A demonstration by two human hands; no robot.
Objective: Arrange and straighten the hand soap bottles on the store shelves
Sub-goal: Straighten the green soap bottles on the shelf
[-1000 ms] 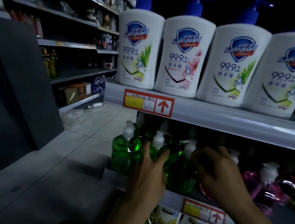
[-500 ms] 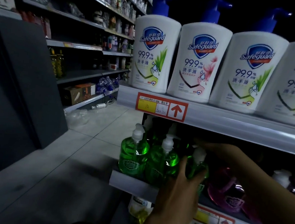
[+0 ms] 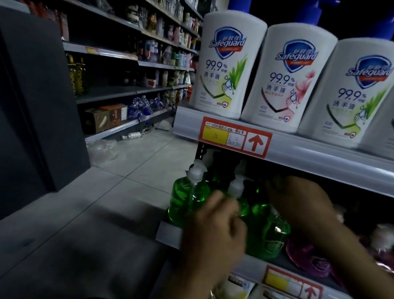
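Head: grey shelf (image 3: 320, 159), tiled floor (image 3: 127, 186)

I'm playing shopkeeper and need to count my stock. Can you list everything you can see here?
Safeguard hand soap bottles: four, white with blue pumps, top shelf; the rightmost is cut off by the picture edge.
green pump bottles: at least three, green with white pumps, left end of the middle shelf.
pink pump bottles: at least two, pink, middle shelf, right of the green ones.
price tags: two, red and yellow with arrows, one on each shelf edge.
refill pouches: at least three, white and yellowish, bottom shelf.
boxes: at least two, brown and orange, low on the far shelves.
plastic bag: one, clear, on the floor.
left hand: in front of the green pump bottles, fingers blurred.
right hand: above the green pump bottles, fingers hidden.
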